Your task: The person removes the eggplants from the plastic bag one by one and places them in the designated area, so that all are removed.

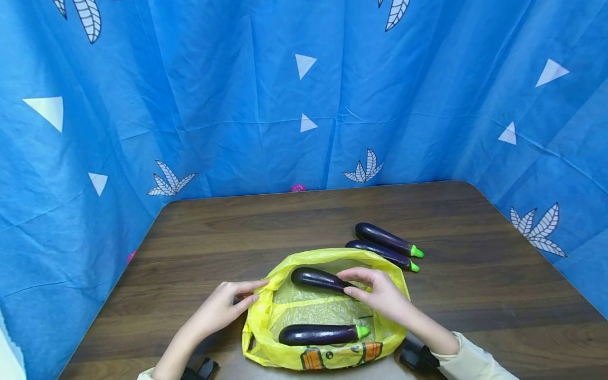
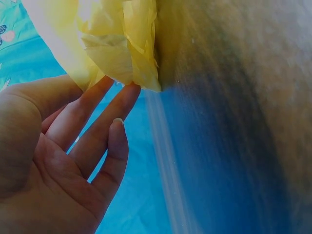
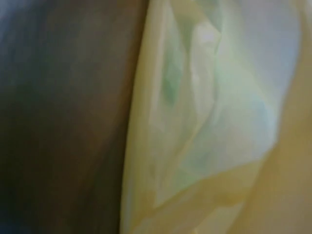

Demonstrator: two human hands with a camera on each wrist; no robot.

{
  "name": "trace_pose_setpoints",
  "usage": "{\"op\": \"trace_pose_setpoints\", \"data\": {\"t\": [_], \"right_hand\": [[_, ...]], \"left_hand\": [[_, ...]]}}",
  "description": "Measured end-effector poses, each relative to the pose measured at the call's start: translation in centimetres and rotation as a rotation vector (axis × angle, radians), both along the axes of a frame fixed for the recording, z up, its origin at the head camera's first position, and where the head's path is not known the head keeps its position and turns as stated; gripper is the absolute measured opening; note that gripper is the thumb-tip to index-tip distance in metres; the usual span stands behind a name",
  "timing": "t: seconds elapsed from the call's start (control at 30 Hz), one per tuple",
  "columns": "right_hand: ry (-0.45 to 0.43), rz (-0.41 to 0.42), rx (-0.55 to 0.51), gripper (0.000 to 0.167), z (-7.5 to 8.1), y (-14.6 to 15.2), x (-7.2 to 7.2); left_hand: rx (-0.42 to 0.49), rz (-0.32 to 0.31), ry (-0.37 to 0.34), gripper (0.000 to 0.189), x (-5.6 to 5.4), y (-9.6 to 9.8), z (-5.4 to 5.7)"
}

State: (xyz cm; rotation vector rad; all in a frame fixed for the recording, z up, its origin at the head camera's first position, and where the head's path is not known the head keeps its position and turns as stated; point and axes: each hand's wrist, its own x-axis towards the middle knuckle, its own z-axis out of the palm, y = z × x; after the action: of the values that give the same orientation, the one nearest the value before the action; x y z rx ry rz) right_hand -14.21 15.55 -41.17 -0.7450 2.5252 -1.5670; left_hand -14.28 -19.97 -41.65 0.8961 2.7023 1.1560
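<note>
A yellow plastic bag [image 1: 258, 338] lies with its mouth open on the wooden table. My left hand [image 1: 223, 306] pinches its left rim between thumb and fingers; the left wrist view shows the crumpled yellow bag edge [image 2: 114, 53] at the fingertips of that hand [image 2: 73, 141]. Inside the bag's mouth, my right hand [image 1: 380, 293] grips a dark purple eggplant [image 1: 315, 278] near its stem end, which the fingers cover. A second eggplant [image 1: 318, 334], green stem to the right, lies in the bag's near side. In the right wrist view, blurred yellow plastic [image 3: 204, 146] fills much of the picture.
Two more eggplants, a far one [image 1: 385, 237] and a nearer one [image 1: 380, 252], lie side by side on the table [image 1: 228, 227] just behind the bag. A blue patterned curtain [image 1: 214, 95] hangs around the table's back and sides.
</note>
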Motion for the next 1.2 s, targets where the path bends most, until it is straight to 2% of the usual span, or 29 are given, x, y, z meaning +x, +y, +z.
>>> {"op": "trace_pose_setpoints", "data": {"t": [0.47,0.73,1.2], "right_hand": [[0.052,0.014,0.163,0.041,-1.1,0.0,-0.9],[0.086,-0.013,0.243,0.046,-1.4,-0.2,-1.0],[0.058,-0.037,0.269,0.04,-1.5,-0.4,-1.0]], "left_hand": [[-0.002,-0.004,-0.016,0.033,0.0,0.0,0.1],[-0.013,0.003,-0.014,0.034,-0.1,0.0,0.1],[-0.018,0.002,-0.013,0.034,-0.1,-0.1,0.0]]}}
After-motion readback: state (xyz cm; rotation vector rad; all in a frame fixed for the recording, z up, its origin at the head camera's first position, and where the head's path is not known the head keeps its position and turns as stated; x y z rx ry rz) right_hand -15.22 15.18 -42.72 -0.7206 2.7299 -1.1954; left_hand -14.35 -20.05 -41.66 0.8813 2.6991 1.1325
